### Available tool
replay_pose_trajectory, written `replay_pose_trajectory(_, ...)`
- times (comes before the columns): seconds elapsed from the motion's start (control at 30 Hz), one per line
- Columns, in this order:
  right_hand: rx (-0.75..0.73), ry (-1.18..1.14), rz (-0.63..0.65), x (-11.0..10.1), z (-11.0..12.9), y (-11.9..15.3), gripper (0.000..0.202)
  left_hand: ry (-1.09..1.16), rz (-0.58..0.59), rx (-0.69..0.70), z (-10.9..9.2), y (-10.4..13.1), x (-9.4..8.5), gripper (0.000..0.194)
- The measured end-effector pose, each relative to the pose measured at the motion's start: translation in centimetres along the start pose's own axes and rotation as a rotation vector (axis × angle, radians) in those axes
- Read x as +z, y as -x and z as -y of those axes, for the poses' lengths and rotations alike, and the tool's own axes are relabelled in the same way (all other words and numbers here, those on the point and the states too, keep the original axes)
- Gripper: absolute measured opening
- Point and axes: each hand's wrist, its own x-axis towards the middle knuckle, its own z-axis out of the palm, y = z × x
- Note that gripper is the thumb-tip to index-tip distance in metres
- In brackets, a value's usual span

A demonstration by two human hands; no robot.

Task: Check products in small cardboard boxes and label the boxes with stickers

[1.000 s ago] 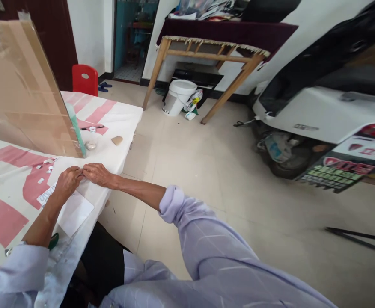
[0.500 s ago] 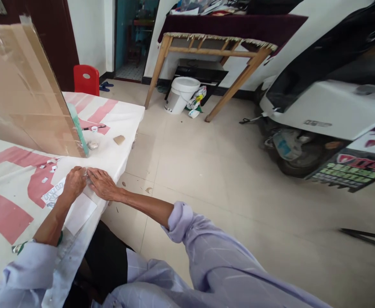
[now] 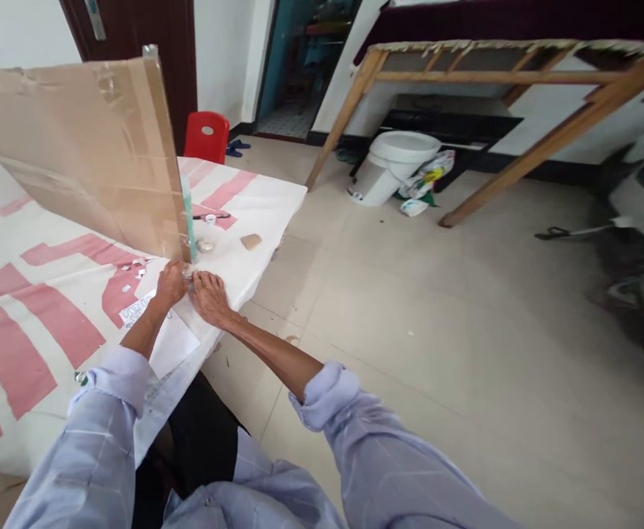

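Observation:
On the cloth-covered table [image 3: 278,195], my left hand [image 3: 172,283] is closed, with its fingers curled around something small. My right hand [image 3: 210,300] lies close beside it, fingers bent and pressed together. A small shiny, clear bit [image 3: 188,275] shows between the fingertips; its kind is too small to tell. White paper [image 3: 174,345] lies below my left forearm, near a sheet with rows of small drawn shapes [image 3: 133,313]. Several small white paper pieces [image 3: 126,288] are scattered left of my left hand. A large taped cardboard panel [image 3: 101,162] stands upright just beyond the hands.
Past the hands lie a clear roundish item [image 3: 204,245], a brown scrap [image 3: 251,242], a dark pen [image 3: 220,215] and a small white ring [image 3: 210,219]. A red chair [image 3: 206,137] stands behind the table. On the floor are a white bucket [image 3: 393,169] and a wooden-legged table [image 3: 344,117].
The view has swung left, so everything sits further right in the picture. My hands stay together at the table edge, close to the cardboard's lower corner.

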Motion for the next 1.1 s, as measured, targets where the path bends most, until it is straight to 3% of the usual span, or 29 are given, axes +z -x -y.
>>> replay_pose_trajectory(0.13, -0.04, -0.037, -0.056, 0.5, -0.5, 0.5, 0.052, -0.006, -0.009, 0.004, -0.3, 1.0, -3.2, 0.042)
replay_pose_trajectory(0.2, -0.04, -0.056, -0.078, 0.7, -0.8, 0.8, 0.05, -0.009, -0.053, 0.002, -0.3, 2.8, -5.5, 0.047)
replay_pose_trajectory(0.27, -0.029, -0.068, -0.096, 0.9, -1.1, 1.0, 0.05, -0.015, -0.084, 0.013, -0.3, 6.2, -7.5, 0.047)
replay_pose_trajectory(0.33, -0.023, -0.083, -0.119, 1.0, -1.4, 1.4, 0.048, -0.025, -0.052, 0.074, -0.5, 10.9, -8.4, 0.038)
replay_pose_trajectory(0.47, -0.045, -0.143, -0.174, 0.8, -1.9, 2.0, 0.045, -0.062, 0.127, 0.111, -1.1, 21.2, -6.8, 0.023)
replay_pose_trajectory(0.57, -0.101, -0.207, -0.21, 0.6, -1.8, 2.5, 0.041, -0.087, 0.16, 0.145, -1.2, 25.8, -4.4, 0.025)
replay_pose_trajectory(0.67, -0.196, -0.277, -0.215, 0.3, -1.0, 3.0, 0.037, -0.083, 0.13, 0.162, -1.0, 27.0, -2.7, 0.031)
replay_pose_trajectory(0.83, -0.324, -0.349, -0.162, -0.6, 1.1, 2.6, 0.031, -0.08, 0.117, 0.14, -1.2, 26.0, -1.5, 0.023)
replay_pose_trajectory(0.93, -0.399, -0.347, -0.091, -1.3, 2.2, 0.1, 0.029, -0.107, 0.084, 0.128, -1.6, 25.8, -0.8, 0.026)
replay_pose_trajectory(1.1, -0.489, -0.233, 0.071, -1.1, 3.5, -6.6, 0.023, -0.142, -0.025, 0.134, -1.5, 26.1, 0.4, 0.034)
